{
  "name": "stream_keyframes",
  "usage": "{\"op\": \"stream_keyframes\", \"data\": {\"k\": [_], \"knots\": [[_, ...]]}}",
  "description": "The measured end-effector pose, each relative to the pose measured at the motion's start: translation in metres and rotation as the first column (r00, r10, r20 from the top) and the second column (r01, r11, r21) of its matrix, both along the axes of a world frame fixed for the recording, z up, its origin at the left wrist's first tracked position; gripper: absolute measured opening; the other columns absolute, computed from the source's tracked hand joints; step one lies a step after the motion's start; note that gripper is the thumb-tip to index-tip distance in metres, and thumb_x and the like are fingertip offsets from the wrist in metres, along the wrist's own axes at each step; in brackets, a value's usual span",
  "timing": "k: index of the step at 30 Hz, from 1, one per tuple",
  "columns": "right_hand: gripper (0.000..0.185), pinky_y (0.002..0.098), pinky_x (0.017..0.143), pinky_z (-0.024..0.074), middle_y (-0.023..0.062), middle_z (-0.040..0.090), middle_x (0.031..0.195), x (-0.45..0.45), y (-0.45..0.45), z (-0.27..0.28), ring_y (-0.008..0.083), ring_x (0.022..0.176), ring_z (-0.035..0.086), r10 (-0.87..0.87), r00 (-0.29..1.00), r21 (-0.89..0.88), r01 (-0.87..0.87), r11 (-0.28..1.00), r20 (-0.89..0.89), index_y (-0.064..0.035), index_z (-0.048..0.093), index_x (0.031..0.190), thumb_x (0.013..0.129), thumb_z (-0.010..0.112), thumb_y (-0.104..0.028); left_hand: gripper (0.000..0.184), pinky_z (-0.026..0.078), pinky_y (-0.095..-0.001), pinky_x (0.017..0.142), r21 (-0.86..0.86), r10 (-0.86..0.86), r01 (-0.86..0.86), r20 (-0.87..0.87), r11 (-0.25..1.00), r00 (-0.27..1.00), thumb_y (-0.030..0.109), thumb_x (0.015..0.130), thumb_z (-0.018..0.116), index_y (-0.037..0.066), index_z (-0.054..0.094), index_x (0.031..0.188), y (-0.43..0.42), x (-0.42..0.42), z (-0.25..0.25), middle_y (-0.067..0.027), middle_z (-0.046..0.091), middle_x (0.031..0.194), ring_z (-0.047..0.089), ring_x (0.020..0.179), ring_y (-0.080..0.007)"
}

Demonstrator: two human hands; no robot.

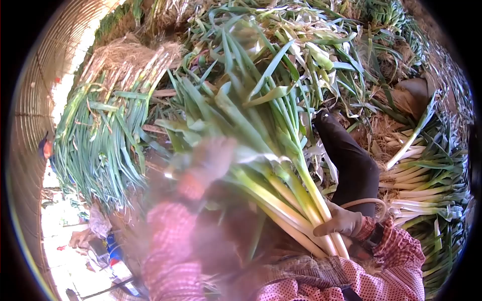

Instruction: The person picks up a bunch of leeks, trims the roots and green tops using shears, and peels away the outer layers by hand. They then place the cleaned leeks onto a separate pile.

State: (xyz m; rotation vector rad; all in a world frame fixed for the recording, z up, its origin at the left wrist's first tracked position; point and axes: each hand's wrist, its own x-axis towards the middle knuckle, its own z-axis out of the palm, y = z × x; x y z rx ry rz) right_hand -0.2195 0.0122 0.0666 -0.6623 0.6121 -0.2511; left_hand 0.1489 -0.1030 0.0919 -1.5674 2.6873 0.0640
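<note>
The right hand (346, 222), gloved, has its fingers curled around the pale lower stems of a bunch of leeks (298, 193). White ends jut just below those fingers; green leaves fan out beyond them. The left hand (213, 156) blurs beside the leaves; I cannot tell whether its fingers are spread or curled. Right of the gripping fingers lie more white-stemmed leeks (416, 183).
</note>
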Motion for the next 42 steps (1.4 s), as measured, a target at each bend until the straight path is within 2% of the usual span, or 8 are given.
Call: {"op": "stream_keyframes", "data": {"k": [5,8,15,21,23,28,36,42], "knots": [[0.095,0.0338,0.11,0.0385,0.0078,0.052,0.143,0.003,0.003,-0.01,0.0175,0.131,0.047,-0.005,1.0,-0.08,0.003,0.997,-0.029,-0.0059,0.028,0.156,0.078,0.083,-0.004,0.023,0.056,-0.0435,0.071,-0.189,0.188,-0.099,0.546,0.977,0.816,0.015,0.081,0.062,0.007,0.065,0.102,-0.039,0.082,0.091,-0.0042,0.069,0.083,0.07,0.076,-0.0286],[0.094,0.0336,0.109,0.0398,0.0077,0.053,0.142,0.003,0.003,-0.013,0.0169,0.129,0.048,0.009,1.0,-0.062,-0.01,0.998,-0.02,-0.0057,0.029,0.155,0.078,0.083,-0.004,0.054,0.052,-0.0436,0.097,-0.26,0.799,-0.877,-0.366,0.404,0.477,0.036,0.099,0.055,-0.005,0.049,0.134,-0.119,0.151,0.209,-0.0226,0.067,0.113,0.068,0.103,-0.0329],[0.093,0.034,0.107,0.0423,0.0086,0.055,0.138,0.004,-0.002,-0.009,0.0174,0.126,0.051,-0.004,1.0,-0.025,0.004,1.0,-0.013,-0.0058,0.03,0.154,0.078,0.083,-0.006,0.113,0.04,-0.0422,0.112,-0.117,0.282,-0.296,-0.125,0.948,0.951,0.044,0.071,0.086,0.003,0.023,0.155,-0.153,-0.027,0.041,-0.0272,0.049,0.145,0.049,0.135,-0.0347],[0.095,0.0336,0.106,0.0431,0.0098,0.053,0.138,-0.002,-0.002,-0.018,0.0179,0.127,0.049,-0.022,0.999,-0.032,0.022,0.999,0.027,-0.0059,0.027,0.155,0.078,0.082,-0.007,0.038,0.051,-0.0495,0.097,0.39,0.391,-0.318,-0.121,0.864,0.912,0.027,0.086,0.063,0.008,0.068,0.117,-0.202,-0.065,-0.029,-0.0231,0.07,0.111,0.067,0.106,-0.0406],[0.094,0.0339,0.104,0.0446,0.0101,0.054,0.137,-0.002,-0.014,-0.004,0.0179,0.125,0.051,0.02,1.0,0.06,-0.02,0.998,0.012,-0.0063,0.028,0.155,0.078,0.081,-0.006,0.012,0.058,-0.04,0.074,-0.223,0.001,0.339,0.837,0.914,0.547,0.018,0.084,0.064,0.014,0.074,0.089,-0.252,-0.043,0.03,-0.009,0.072,0.091,0.071,0.081,-0.0226],[0.095,0.0361,0.103,0.048,0.0112,0.058,0.134,0.001,-0.014,-0.005,0.019,0.122,0.055,0.002,1.0,0.062,-0.003,0.998,0.004,-0.0065,0.029,0.155,0.075,0.082,-0.002,0.037,0.055,-0.0371,0.084,-0.222,0.306,-0.446,-0.468,0.867,0.829,0.029,0.087,0.073,0.003,0.065,0.112,-0.284,0.086,0.11,-0.0166,0.071,0.101,0.07,0.093,-0.027],[0.087,0.0331,0.102,0.0465,0.0091,0.06,0.132,0.001,-0.007,-0.002,0.018,0.12,0.056,-0.073,0.997,-0.006,0.073,0.997,-0.018,-0.004,0.04,0.15,0.074,0.081,-0.001,0.118,0.032,-0.0421,0.117,0.317,0.698,-0.637,-0.137,0.703,0.703,0.067,0.078,0.073,-0.006,0.019,0.153,0.012,0.042,-0.006,-0.0299,0.042,0.148,0.039,0.141,-0.0387],[0.083,0.0322,0.102,0.0463,0.0103,0.06,0.132,0.007,-0.005,0.014,0.0205,0.117,0.058,0.017,0.993,-0.003,-0.018,1.0,-0.119,-0.0041,0.041,0.149,0.075,0.078,-0.003,0.057,0.051,-0.0436,0.088,0.249,0.707,-0.665,-0.331,0.704,0.625,0.036,0.078,0.076,0.007,0.058,0.124,0.049,0.04,-0.042,-0.0204,0.068,0.11,0.066,0.102,-0.0357]]}}
